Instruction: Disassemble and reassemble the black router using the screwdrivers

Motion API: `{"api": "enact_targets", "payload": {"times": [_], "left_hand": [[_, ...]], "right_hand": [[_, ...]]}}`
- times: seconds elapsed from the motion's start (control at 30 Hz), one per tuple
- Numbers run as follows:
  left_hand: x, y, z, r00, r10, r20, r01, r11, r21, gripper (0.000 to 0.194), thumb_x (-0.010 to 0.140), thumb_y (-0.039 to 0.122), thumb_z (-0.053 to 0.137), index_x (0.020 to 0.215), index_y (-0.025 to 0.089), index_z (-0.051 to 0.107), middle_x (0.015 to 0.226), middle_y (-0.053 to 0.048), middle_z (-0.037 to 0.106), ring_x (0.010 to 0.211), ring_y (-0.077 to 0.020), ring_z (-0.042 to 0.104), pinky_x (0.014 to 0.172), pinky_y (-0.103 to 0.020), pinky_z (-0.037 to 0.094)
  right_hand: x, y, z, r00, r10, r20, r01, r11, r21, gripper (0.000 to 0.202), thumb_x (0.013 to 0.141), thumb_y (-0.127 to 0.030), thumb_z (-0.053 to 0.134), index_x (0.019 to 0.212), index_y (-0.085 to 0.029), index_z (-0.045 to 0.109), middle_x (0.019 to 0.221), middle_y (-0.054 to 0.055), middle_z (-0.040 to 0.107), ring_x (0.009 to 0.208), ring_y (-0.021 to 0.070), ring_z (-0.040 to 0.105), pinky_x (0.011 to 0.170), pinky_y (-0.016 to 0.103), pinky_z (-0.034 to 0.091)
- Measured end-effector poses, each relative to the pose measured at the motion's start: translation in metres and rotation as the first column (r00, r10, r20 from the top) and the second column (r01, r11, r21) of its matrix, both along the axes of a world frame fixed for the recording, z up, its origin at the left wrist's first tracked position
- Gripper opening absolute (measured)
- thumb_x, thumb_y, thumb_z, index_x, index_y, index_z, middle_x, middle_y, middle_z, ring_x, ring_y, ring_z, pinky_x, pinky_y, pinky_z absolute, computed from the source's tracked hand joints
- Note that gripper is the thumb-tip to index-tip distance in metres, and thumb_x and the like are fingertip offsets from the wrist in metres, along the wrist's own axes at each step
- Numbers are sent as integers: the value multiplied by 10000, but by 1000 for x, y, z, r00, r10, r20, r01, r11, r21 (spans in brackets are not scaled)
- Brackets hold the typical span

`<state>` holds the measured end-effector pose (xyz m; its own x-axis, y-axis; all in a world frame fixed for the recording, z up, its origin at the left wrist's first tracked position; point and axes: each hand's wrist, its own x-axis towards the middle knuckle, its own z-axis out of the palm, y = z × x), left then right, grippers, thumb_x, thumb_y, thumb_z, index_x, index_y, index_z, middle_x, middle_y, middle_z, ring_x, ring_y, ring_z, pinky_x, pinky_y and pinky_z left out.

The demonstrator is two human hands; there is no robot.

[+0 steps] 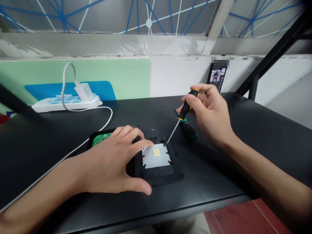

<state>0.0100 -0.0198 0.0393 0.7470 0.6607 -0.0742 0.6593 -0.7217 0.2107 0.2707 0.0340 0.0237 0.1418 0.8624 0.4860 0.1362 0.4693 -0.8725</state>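
Observation:
My right hand [209, 109] is closed around the black and yellow handle of a screwdriver [187, 103]. Its thin shaft slants down to the left, and the tip meets the upper right corner of a silver metal plate [158, 162]. That plate, with a small yellowish pad [156, 152] on it, sits inside a black plastic housing [179, 178]. My left hand [114, 159] spreads over the housing's left side, index fingertip on the plate's upper edge and thumb near the front. Partly hidden behind it is a green circuit board [100, 139] in a black frame.
A green-handled screwdriver [190, 129] lies right of the housing. Small screws [152, 130] are scattered behind it. At the back left stands a white power strip [68, 103] with a charger [84, 91] and a white cable [110, 113]. A phone [216, 75] leans against the wall.

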Motion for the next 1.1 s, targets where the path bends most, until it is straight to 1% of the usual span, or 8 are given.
{"api": "enact_targets", "payload": {"times": [0.07,0.17,0.27,0.37,0.53,0.67,0.83,1.1], "left_hand": [[1,-1,0,1000,-11,9,11,1000,13,813,767,768,727,1405,291,566,1349,-120,540,1213,-397,490,1018,-562,406],[3,-2,-3,999,-29,33,28,999,22,861,770,772,725,1461,299,524,1400,-129,516,1269,-419,460,1045,-584,391],[5,-2,-7,997,-47,61,46,999,24,930,750,820,702,1498,306,500,1420,-140,509,1295,-444,445,1071,-621,365],[8,-1,-12,995,-51,92,47,998,36,955,734,852,682,1496,302,514,1407,-159,506,1284,-455,447,1065,-646,364],[12,-1,-15,990,-37,133,34,999,26,870,754,827,689,1450,319,572,1340,-144,525,1195,-407,492,1027,-602,415],[15,0,-16,986,-25,167,21,1000,24,811,785,813,672,1422,315,603,1306,-140,527,1177,-396,486,1027,-594,408],[16,-1,-15,985,1,170,-3,1000,9,720,821,756,690,1401,338,608,1298,-118,516,1182,-376,477,1039,-578,398],[17,-2,-13,985,23,170,-20,1000,-20,687,829,726,705,1394,348,609,1285,-108,513,1192,-364,465,1051,-575,383]], "right_hand": [[0,0,0,1000,1,15,-1,1000,4,216,895,-257,656,1039,-287,498,834,-37,608,643,137,704,628,314,648],[-1,0,-1,1000,2,16,-2,1000,7,218,894,-258,661,1040,-286,502,838,-38,608,641,132,701,620,306,645],[-1,0,0,1000,5,6,-5,1000,5,224,884,-267,681,1028,-287,511,844,-34,612,646,136,704,608,305,643],[-1,0,0,1000,7,16,-7,1000,10,234,881,-302,700,1021,-295,513,850,-33,617,649,143,705,601,314,648],[-1,-1,0,1000,9,20,-9,1000,4,255,879,-327,713,1036,-292,515,856,-28,622,656,149,706,621,330,659],[0,0,-1,1000,10,8,-10,1000,-3,254,878,-334,717,1032,-296,520,832,-31,617,658,160,702,626,349,662],[2,2,-1,1000,-5,25,5,1000,18,272,873,-345,726,1038,-307,513,845,-24,621,662,170,704,630,363,659],[-1,-4,2,999,-8,50,5,998,63,272,869,-331,736,1027,-299,517,841,-24,618,671,176,720,638,367,662]]}}
